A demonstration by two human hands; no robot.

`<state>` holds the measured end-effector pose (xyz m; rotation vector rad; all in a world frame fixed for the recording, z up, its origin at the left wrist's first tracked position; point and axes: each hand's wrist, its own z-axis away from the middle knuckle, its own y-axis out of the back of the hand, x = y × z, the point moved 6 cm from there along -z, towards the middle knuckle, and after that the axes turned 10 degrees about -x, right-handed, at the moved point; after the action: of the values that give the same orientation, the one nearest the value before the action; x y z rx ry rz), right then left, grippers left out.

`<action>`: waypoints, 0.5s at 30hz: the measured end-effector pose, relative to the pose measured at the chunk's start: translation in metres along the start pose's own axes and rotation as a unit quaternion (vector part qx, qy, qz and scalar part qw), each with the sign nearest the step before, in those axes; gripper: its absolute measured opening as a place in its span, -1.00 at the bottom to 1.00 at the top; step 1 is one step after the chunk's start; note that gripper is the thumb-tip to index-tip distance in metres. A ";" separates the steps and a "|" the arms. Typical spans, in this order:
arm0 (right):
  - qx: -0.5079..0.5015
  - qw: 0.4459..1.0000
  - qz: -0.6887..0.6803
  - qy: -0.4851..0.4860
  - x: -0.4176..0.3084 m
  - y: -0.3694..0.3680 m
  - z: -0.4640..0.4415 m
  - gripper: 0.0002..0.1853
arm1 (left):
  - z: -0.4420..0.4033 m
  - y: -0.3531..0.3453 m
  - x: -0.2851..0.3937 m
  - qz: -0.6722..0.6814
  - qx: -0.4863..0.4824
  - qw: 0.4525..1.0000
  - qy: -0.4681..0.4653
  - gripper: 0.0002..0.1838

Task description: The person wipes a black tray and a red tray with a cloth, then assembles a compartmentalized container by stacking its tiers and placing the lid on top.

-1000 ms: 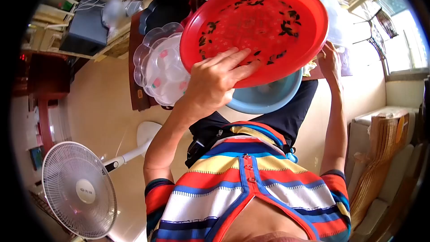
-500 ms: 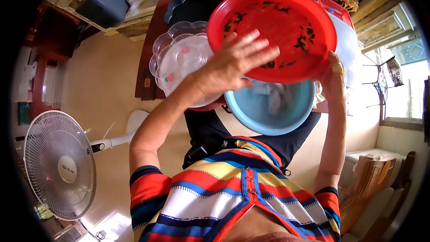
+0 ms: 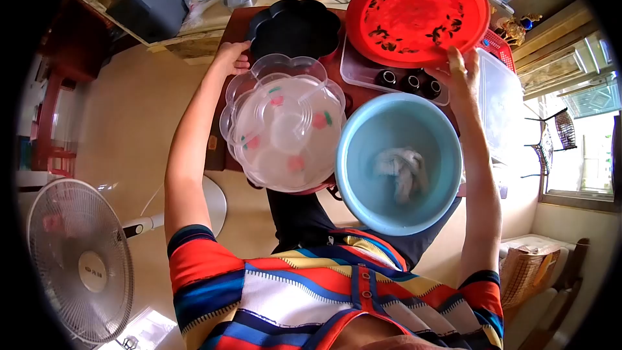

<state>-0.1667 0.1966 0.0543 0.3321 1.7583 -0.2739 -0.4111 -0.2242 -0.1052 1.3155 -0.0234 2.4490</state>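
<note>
My right hand (image 3: 459, 72) grips the near right rim of a round red tray (image 3: 414, 13) with a dark leaf pattern, raised above the back right of the table. My left hand (image 3: 233, 58) is at the left edge of a black scalloped tray (image 3: 295, 29), its fingers curled near the rim; whether it grips the tray is hard to tell. Nearer to me are clear scalloped trays (image 3: 285, 133) with pink and green prints. To their right, a blue basin (image 3: 350, 155) holds water and a white cloth (image 3: 405, 172).
Behind the basin, a clear plastic box (image 3: 363, 74) holds dark cups (image 3: 410, 82). A translucent lid (image 3: 502, 104) and a red basket (image 3: 497, 48) are at the right. A white fan (image 3: 81, 259) stands at the left, and cables lie at the back.
The red tray has moved back and to the right, uncovering the box of cups. My left hand has left the tray's surface and moved left to the black tray.
</note>
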 end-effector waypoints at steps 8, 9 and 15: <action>0.002 0.996 0.077 0.049 0.020 -0.034 -0.040 -0.35 | -0.059 -0.012 -0.031 0.066 -0.105 0.990 0.066 -0.24; 0.001 0.993 0.095 0.063 0.020 -0.037 -0.043 -0.33 | -0.059 -0.015 -0.034 0.093 -0.113 0.988 0.052 -0.25; -0.010 0.990 0.127 0.054 0.034 -0.052 -0.058 -0.33 | -0.067 -0.021 -0.043 0.048 -0.107 0.993 0.031 -0.65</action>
<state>-0.2453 0.1720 0.0331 0.5594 1.8019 -0.0548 -0.4366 -0.2057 -0.1806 1.1686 -0.3319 2.4833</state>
